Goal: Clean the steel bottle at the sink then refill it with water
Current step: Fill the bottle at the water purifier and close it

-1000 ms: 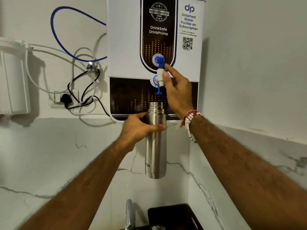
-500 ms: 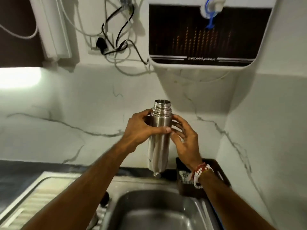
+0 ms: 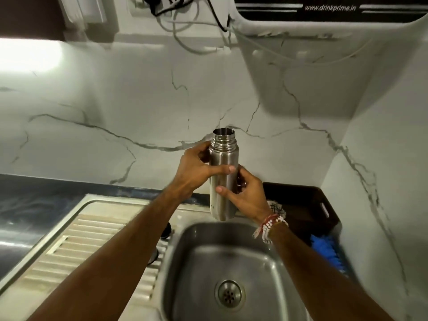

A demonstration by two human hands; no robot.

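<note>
The steel bottle [image 3: 223,179] is upright and uncapped, held in the air above the far rim of the steel sink [image 3: 185,269]. My left hand [image 3: 196,167] wraps its upper body from the left, thumb across the front. My right hand [image 3: 245,195] grips the lower body from the right, with beaded bracelets on the wrist. The bottle's mouth is open and its inside cannot be seen. The water purifier [image 3: 328,12] hangs on the wall above, only its bottom edge in view.
A ribbed steel drainboard [image 3: 88,246] lies left of the basin. A dark tray [image 3: 308,205] sits in the right corner with a blue brush [image 3: 326,249] beside it. Cables and a plug [image 3: 185,12] hang on the marble wall. Dark countertop [image 3: 34,195] extends left.
The bottle came down from under the purifier tap to above the sink. My right hand left the tap and took hold of the bottle's lower body. My view tilted downward.
</note>
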